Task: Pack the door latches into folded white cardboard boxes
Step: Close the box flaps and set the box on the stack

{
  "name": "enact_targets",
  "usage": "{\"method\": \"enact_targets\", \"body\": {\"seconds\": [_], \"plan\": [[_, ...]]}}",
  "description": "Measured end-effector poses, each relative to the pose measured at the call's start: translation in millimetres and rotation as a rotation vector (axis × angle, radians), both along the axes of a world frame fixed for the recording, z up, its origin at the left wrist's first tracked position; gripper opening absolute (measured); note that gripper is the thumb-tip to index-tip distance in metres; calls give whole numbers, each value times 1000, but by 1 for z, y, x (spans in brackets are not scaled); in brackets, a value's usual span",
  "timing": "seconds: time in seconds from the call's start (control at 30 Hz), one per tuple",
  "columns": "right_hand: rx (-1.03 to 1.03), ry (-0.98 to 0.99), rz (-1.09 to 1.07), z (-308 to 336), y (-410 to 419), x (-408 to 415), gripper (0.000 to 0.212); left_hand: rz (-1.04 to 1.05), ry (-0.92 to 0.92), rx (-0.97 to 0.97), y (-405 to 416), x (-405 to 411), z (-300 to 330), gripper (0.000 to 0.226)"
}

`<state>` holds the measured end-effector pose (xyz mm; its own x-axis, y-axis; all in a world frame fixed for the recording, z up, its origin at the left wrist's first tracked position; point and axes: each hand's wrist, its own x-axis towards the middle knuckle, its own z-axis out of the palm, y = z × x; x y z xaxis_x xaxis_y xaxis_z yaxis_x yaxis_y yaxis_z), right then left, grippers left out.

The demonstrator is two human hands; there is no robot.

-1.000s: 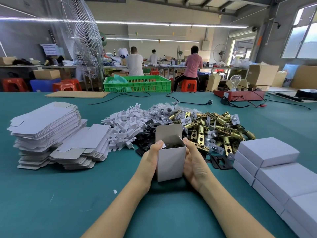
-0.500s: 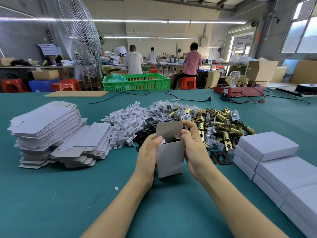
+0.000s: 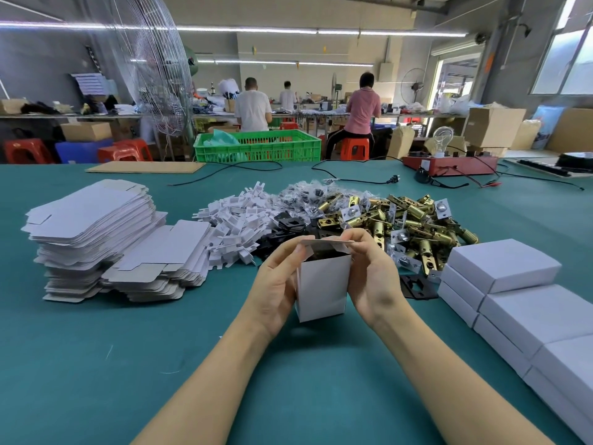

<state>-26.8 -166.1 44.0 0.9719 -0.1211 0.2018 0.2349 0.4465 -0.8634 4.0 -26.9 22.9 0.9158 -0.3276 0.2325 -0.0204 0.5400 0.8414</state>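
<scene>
Single head-worn view looks forward and down, close over the green table [image 3: 96,364]; edges probably bowed by lens.

white box [image 3: 322,292] with dark inside, on teal table [image 3: 96,364]. white flat box blanks [image 3: 93,220], white closed boxes [image 3: 503,264], white plastic bits [image 3: 234,220], black plates [image 3: 288,224], brass-gold latches [image 3: 414,220]. green slotted crate [image 3: 256,146], red stools [image 3: 125,150], red device [image 3: 449,163].

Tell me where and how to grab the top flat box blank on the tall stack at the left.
Pinch the near right edge of the top blank from the right, thumb on top. The flat box stack lies level, so only edges offer purchase, and that side faces the hands, free of the lower slumped pile.
</scene>
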Motion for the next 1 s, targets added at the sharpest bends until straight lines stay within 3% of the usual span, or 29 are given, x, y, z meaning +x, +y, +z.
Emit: {"method": "enact_targets", "body": {"seconds": [0.13, 0.23, 0.33, 0.57, 0.7, 1.0], "plan": [[-9, 2, 54, 1, -2, -2, 17, -21, 7, -8, 1, 0, -1, 18], [-33, -12, 45, -2, -3, -2, 10, -35, 1, -3, -1, 0, -1, 50], [-18, 14, 29, -5, -5, -1, 13, -39, -5, 31, -3, -4, 4, 58], [-11, 31, 16, -8, -9, -1, 22, 293, -193, 227, -7, -14, 5, 18], [-4, 8, 21, -8, -9, -2, 29, 455, -305, 326, -12, -20, 1, 22], [-5, 11, -70, -9, -2, -1, 29, 520, -350, 371, -13, -18, 0, 16]]}}
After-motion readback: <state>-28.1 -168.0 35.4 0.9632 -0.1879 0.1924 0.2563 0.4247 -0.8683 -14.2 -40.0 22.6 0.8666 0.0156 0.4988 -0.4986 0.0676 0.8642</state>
